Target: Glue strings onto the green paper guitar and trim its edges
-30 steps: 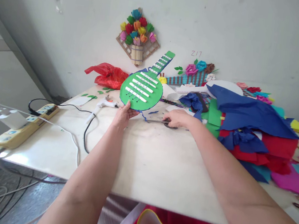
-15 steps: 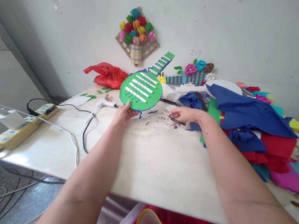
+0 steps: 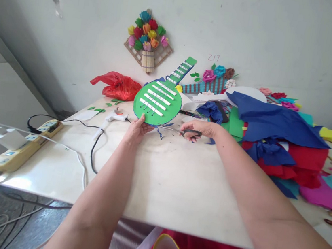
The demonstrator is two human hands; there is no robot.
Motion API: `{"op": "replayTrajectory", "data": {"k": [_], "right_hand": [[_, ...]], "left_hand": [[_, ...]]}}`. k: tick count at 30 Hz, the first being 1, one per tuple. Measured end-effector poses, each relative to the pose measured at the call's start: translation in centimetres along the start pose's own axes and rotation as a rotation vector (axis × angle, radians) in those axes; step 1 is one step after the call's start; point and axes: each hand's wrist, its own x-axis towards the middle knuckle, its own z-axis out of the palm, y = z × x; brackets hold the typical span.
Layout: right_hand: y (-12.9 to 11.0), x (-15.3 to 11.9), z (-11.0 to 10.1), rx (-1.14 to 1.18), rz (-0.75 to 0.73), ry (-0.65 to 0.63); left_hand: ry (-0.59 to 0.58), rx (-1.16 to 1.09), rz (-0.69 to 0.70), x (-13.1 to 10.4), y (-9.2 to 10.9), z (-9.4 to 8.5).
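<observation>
My left hand (image 3: 139, 131) grips the lower edge of a green paper guitar (image 3: 172, 111), thumb on its face and fingers beneath. White strips cross its round body and its neck, which points up and right. Dark blue shows along its rim. In my right hand (image 3: 194, 129) is a pair of scissors (image 3: 191, 133) with dark handles, blades pointing left at the guitar's bottom rim. A blue paper scrap dangles by the blade tips. Whether the blades touch the rim, I cannot tell. Small dark blue scraps lie on the table below.
A white glue gun (image 3: 114, 117) lies left of my left hand. Farther left is a yellow power strip (image 3: 25, 149) with cables. Behind sits a red plastic bag (image 3: 118, 87). Blue paper (image 3: 276, 122) and other coloured sheets are piled at right. A flower decoration (image 3: 148, 61) hangs on the wall.
My right hand has moved slightly left, bringing the scissors' blades to the guitar's bottom edge. The guitar stays in my left hand, nearly in place. The whole view has shifted a little.
</observation>
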Motion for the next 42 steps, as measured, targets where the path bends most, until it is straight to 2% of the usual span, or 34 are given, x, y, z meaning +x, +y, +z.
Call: {"op": "replayTrajectory", "data": {"k": [4, 9, 16, 21, 31, 42], "right_hand": [[-0.2, 1.3, 0.6, 0.063, 0.023, -0.103], [-0.8, 2.1, 0.2, 0.063, 0.045, -0.17], [-1.2, 3.1, 1.0, 0.027, 0.003, -0.122], [-0.7, 3.2, 1.7, 0.1, -0.031, -0.106], [0.9, 2.2, 0.4, 0.119, 0.003, -0.126], [-0.2, 1.8, 0.6, 0.139, -0.007, -0.13]], "left_hand": [[0.006, 0.004, -0.026, 0.0, 0.0, -0.2], [-0.033, 0.016, -0.037, 0.1, 0.0, -0.4], [-0.006, -0.007, -0.039, 0.1, 0.2, -0.7], [-0.031, -0.025, -0.013, 0.3, 0.1, -1.1], [-0.026, 0.004, -0.015, 0.0, 0.4, -1.0], [-0.028, 0.014, -0.036, -0.2, 0.7, -0.7]]}}
